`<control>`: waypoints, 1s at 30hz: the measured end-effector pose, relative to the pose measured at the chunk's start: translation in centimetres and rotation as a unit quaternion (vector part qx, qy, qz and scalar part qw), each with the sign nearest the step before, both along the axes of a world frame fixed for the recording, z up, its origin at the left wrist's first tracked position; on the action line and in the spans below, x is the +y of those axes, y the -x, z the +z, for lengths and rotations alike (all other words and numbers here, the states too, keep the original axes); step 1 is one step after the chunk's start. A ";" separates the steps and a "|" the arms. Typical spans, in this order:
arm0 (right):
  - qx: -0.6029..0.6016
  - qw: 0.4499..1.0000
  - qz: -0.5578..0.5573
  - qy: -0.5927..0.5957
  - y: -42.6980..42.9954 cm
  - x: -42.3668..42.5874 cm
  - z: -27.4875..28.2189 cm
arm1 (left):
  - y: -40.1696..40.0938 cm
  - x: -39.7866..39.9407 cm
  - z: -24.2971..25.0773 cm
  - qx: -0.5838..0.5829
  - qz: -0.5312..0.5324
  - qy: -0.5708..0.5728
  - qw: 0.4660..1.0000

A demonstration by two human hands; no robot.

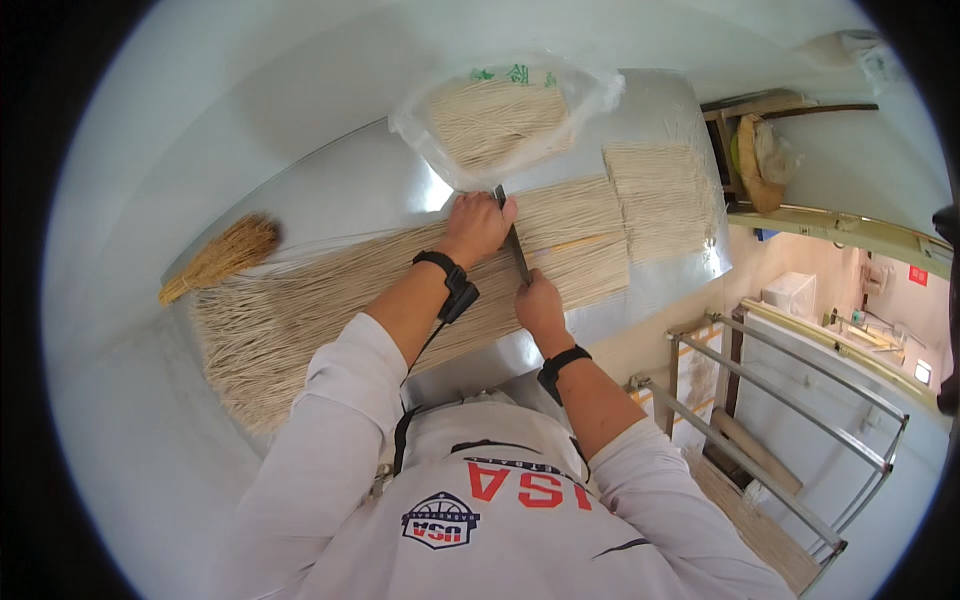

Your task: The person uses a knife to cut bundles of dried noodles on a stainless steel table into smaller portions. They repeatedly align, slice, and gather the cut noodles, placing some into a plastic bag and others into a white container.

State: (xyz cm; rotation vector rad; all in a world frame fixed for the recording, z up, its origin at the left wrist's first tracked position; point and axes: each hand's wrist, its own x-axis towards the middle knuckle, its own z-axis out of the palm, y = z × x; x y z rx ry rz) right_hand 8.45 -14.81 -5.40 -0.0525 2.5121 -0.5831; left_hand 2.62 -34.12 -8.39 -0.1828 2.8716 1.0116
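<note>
Long, thin pale dried noodles [300,322] lie in a wide layer across a shiny metal tabletop [360,180]. My right hand [540,309] grips the near end of a dark, narrow blade-like bar [517,247], set crosswise over the strands. At its far end, my left hand [478,225] presses on the noodles with the thumb against the bar; whether its fingers grip it is hard to tell. A yellowish strip [574,244] lies among the strands right of the bar. Farther right sits a separate block of shorter noodles [660,199].
Beyond my hands is a clear plastic bag [499,124] of cut noodles. A straw hand broom [225,255] lies at the table's left. Pale walls rise behind and left. A metal rack frame [780,390] stands at the lower right.
</note>
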 end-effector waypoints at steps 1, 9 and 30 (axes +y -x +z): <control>0.010 1.000 0.009 0.005 0.0 0.2 -0.1 | 0.0 -0.1 -0.1 -0.004 0.009 -0.013 1.000; -0.007 1.000 0.007 -0.002 0.0 0.2 -1.3 | 0.5 -0.3 0.5 -0.039 -0.015 0.018 0.999; -0.052 0.975 -0.124 0.179 -5.7 7.3 6.2 | -21.6 9.7 2.3 -0.167 -0.194 -0.100 0.961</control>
